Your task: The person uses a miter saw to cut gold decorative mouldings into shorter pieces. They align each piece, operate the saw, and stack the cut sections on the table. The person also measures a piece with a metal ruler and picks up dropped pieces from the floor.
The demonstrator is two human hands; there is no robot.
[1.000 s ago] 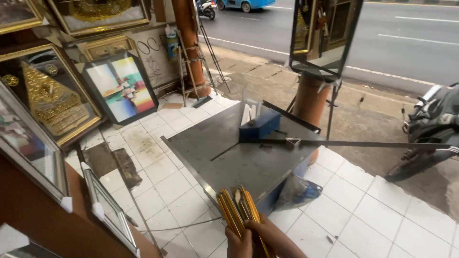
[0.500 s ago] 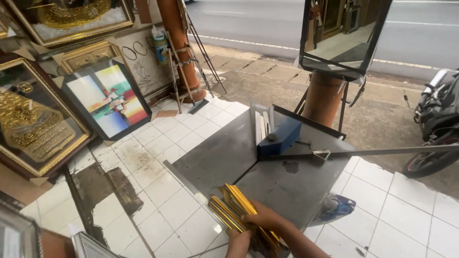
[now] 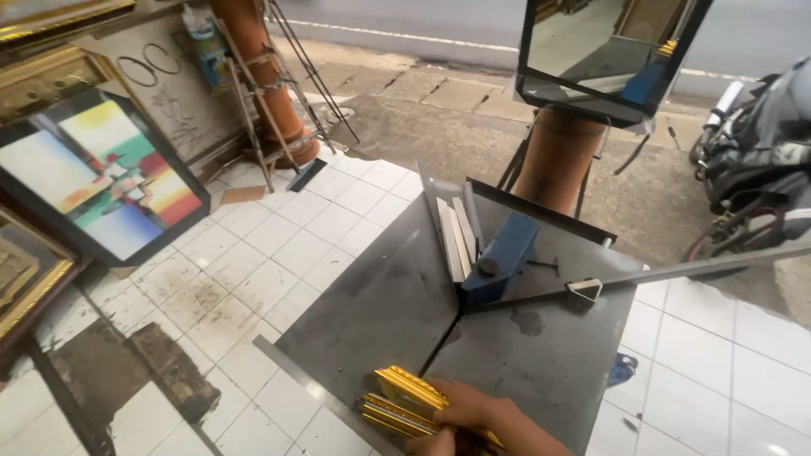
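- One hand shows at the bottom edge, fingers curled around a bundle of gold frame mouldings; which hand it is cannot be told, and no other hand shows.
- The mouldings' ends rest on the near edge of a grey metal table, just beside the seam that splits its top.
- Farther along that seam stands a blue cutter block with upright blades at its left.
- A long metal lever runs from the block toward the right.
- Left, on the white tiled floor, a colourful framed picture leans.
- Behind the table, a mirror sits on an orange post.
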